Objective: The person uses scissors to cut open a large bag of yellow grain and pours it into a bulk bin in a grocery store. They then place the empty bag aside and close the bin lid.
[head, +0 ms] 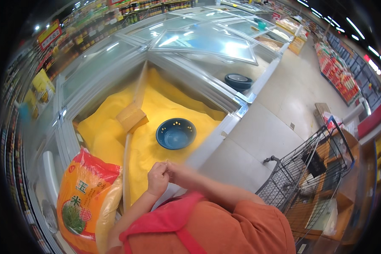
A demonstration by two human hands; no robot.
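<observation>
My left hand (158,179) and my right hand (177,173) meet in front of my chest, fingertips pinched together. A thin pale strand (167,162) shows at the fingers; its ends are too small to make out. Below and beyond them lies loose yellow cornmeal or grits (146,158) in an open chest bin (206,152). A dark blue bowl (176,134) with yellow marks inside its rim rests upright on the meal, apart from my hands. To the left, a large orange and red plastic sack (85,200) with printed writing stands against the bin's divider (126,165).
A tan block-like box (131,117) sits over the divider. Glass lids (206,44) cover neighbouring chests, one holding a dark round container (238,81). A wire shopping cart (311,168) with cardboard stands at right on the tiled floor (257,133). Stocked shelves (82,38) line the left.
</observation>
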